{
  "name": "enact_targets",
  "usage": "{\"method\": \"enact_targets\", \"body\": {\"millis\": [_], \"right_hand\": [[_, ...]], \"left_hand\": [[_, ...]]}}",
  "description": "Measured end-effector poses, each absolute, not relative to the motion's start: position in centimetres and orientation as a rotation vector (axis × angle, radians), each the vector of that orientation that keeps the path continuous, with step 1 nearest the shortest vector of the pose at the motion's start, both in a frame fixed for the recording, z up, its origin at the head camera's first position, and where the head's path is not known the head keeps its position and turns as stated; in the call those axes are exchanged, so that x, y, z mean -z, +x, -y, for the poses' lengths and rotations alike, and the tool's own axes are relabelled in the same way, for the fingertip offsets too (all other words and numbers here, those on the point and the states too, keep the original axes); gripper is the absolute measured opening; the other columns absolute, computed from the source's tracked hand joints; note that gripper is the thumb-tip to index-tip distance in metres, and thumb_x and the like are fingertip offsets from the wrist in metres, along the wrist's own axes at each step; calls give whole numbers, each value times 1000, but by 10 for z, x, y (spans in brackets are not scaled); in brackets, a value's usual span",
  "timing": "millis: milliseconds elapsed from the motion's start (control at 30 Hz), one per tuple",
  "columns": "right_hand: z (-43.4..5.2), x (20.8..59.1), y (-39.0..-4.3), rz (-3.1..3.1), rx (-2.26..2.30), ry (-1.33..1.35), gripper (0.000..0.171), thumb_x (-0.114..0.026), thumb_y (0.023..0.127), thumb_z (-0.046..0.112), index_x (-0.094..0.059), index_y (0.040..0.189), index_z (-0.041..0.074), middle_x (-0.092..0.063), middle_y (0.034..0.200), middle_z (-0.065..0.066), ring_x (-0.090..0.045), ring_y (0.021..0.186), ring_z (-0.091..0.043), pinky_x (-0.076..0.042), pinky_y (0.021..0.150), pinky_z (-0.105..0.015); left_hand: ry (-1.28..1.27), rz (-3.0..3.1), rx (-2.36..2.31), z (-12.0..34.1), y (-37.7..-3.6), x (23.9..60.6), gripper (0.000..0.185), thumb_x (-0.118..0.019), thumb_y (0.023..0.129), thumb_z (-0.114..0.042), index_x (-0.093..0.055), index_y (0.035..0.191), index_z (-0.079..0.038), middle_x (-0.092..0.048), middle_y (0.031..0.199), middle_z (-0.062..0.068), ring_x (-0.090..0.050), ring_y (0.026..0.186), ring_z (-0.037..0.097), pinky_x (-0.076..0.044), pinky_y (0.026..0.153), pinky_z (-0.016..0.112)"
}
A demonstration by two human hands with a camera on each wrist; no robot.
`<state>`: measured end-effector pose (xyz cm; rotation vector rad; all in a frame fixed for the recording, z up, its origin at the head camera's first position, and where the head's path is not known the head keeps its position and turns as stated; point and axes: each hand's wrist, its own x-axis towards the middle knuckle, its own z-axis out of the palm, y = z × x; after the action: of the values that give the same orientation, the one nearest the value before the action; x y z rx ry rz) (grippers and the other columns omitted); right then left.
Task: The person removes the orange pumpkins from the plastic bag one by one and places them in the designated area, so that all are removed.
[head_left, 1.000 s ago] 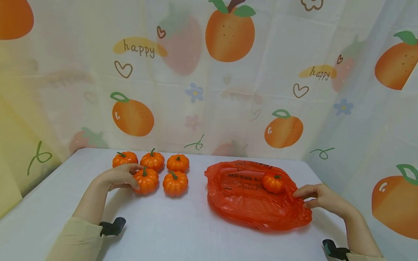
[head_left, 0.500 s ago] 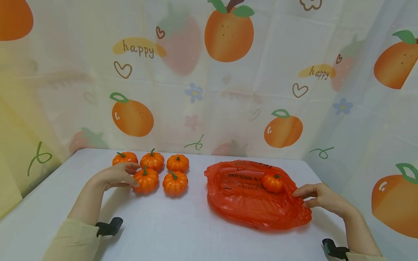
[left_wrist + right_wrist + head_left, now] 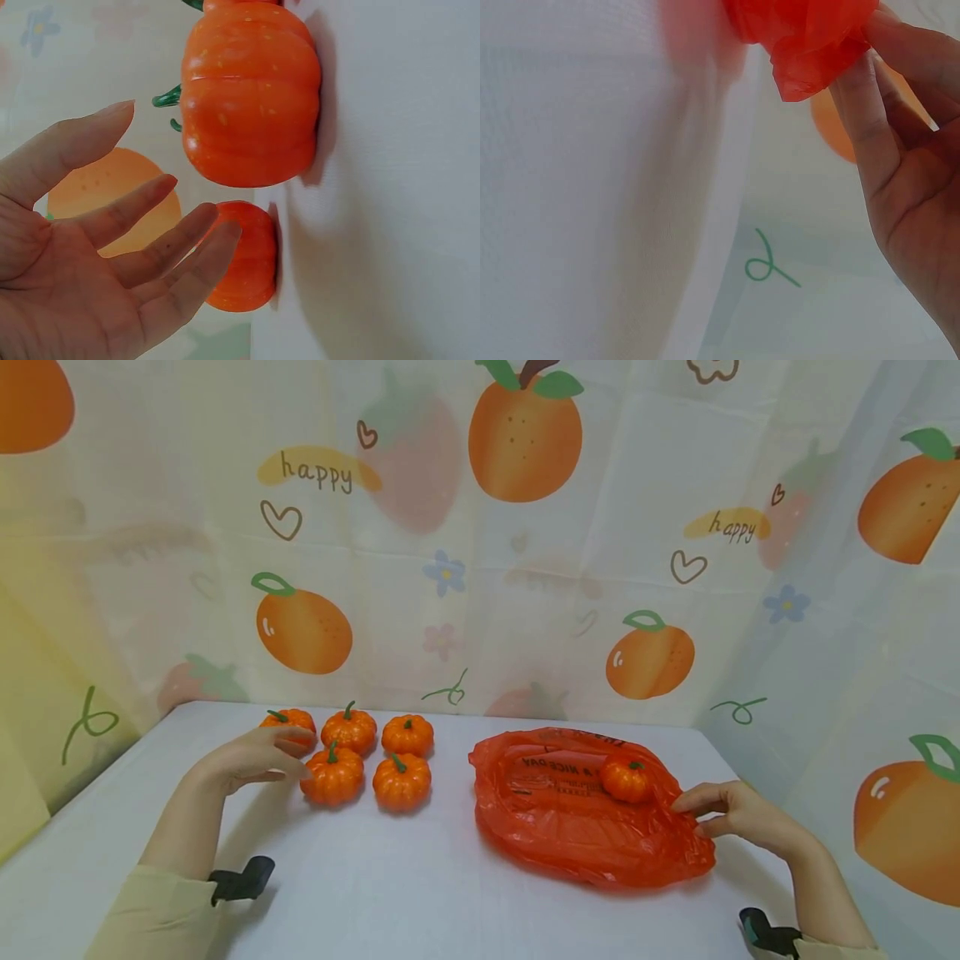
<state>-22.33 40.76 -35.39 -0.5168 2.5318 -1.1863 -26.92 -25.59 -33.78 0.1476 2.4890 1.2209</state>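
Observation:
My left hand (image 3: 251, 756) is just left of the front-left toy pumpkin (image 3: 334, 779), partly in front of the back-left pumpkin (image 3: 294, 720). In the left wrist view that hand (image 3: 82, 277) holds nothing, its fingers loosely spread; a gap separates them from the nearer pumpkin (image 3: 251, 101), and they overlap the farther one (image 3: 251, 266). At right, my right hand (image 3: 750, 818) pinches the side of a red plastic bag (image 3: 570, 843). One pumpkin (image 3: 626, 778) sits at the bag. The right wrist view shows the bag's edge (image 3: 810, 60) between thumb and fingers.
Other pumpkins stand beside the left pair: a back-middle one (image 3: 349, 731), a back-right one (image 3: 408, 736) and a front-right one (image 3: 402, 782). All rest on a white-covered table (image 3: 420, 893). A fruit-print curtain (image 3: 525, 568) hangs behind the table's far edge.
My left hand has drawn back to the left, from touching the front-left pumpkin to standing apart from it. That pumpkin stays in place. The right hand and bag look nearly unchanged.

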Motion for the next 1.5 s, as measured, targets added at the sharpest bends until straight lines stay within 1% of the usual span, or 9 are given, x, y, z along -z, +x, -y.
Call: {"method": "enact_targets", "body": {"millis": [167, 467, 667, 800, 900, 1000, 1200, 1333, 1500], "right_hand": [[-408, 354, -223, -2547, 1171, -509, 34, -63, 88, 4, -66, 121, -5, -70, 121, -11, -60, 98, 7, -60, 77, -27], [-409, 354, -223, -2548, 1175, -513, 34, -63, 88, 3, -66, 121, -5, -69, 121, -12, -61, 98, 7, -60, 76, -27], [-409, 353, -223, -2535, 1191, -521, 34, -61, 88, 2, -65, 121, -6, -71, 119, -5, -62, 97, 5, -60, 76, -27], [-408, 352, -222, -2544, 1180, -508, 34, -62, 88, 2, -65, 122, -6, -68, 122, -20, -62, 97, 5, -60, 76, -27], [-408, 352, -221, -2551, 1172, -503, 35, -62, 88, 2, -65, 122, -6, -65, 124, -26, -62, 97, 5, -60, 76, -27], [-407, 351, -221, -2557, 1170, -493, 34, -63, 88, 3, -66, 121, -6, -65, 124, -25, -62, 97, 5, -60, 76, -27], [-408, 351, -221, -2563, 1166, -516, 34, -63, 87, 3, -66, 120, -6, -67, 123, -23, -63, 97, 5, -60, 76, -28], [-409, 351, -221, -2565, 1177, -512, 34, -65, 87, 3, -67, 120, -6, -70, 120, -15, -63, 97, 5, -60, 76, -28], [-408, 352, -221, -2562, 1180, -538, 34, -65, 87, 3, -67, 119, -6, -69, 120, -17, -63, 97, 4, -60, 76, -27]], "left_hand": [[160, -2549, -1206, 254, -266, 327, 80, -69, 86, -21, -29, 149, 6, -35, 151, 34, -43, 134, 46, -46, 107, 54], [137, -2661, -1176, 231, -260, 302, 81, -66, 87, -20, -23, 152, 2, -28, 153, 37, -39, 131, 50, -43, 103, 63], [137, -2689, -1224, 208, -255, 289, 86, -69, 86, -19, -21, 155, -2, -25, 155, 35, -35, 135, 52, -40, 107, 65], [176, -2682, -1267, 190, -251, 286, 85, -69, 86, -17, -21, 156, -4, -24, 157, 33, -32, 139, 53, -45, 106, 60], [199, -2672, -1294, 177, -248, 284, 85, -69, 86, -17, -23, 156, -6, -25, 157, 31, -31, 141, 52, -43, 107, 61], [227, -2684, -1303, 164, -246, 282, 82, -69, 86, -16, -26, 155, -6, -28, 157, 30, -32, 140, 51, -40, 109, 64], [272, -2682, -1339, 139, -247, 281, 77, -69, 87, -16, -31, 153, -10, -34, 156, 25, -40, 136, 45, -50, 102, 53], [305, -2639, -1389, 119, -247, 282, 75, -70, 85, -17, -35, 152, -13, -36, 157, 21, -38, 140, 43, -47, 105, 53], [347, -2613, -1414, 89, -248, 284, 74, -73, 83, -16, -39, 149, -15, -40, 155, 16, -41, 140, 40, -47, 107, 52]]}}
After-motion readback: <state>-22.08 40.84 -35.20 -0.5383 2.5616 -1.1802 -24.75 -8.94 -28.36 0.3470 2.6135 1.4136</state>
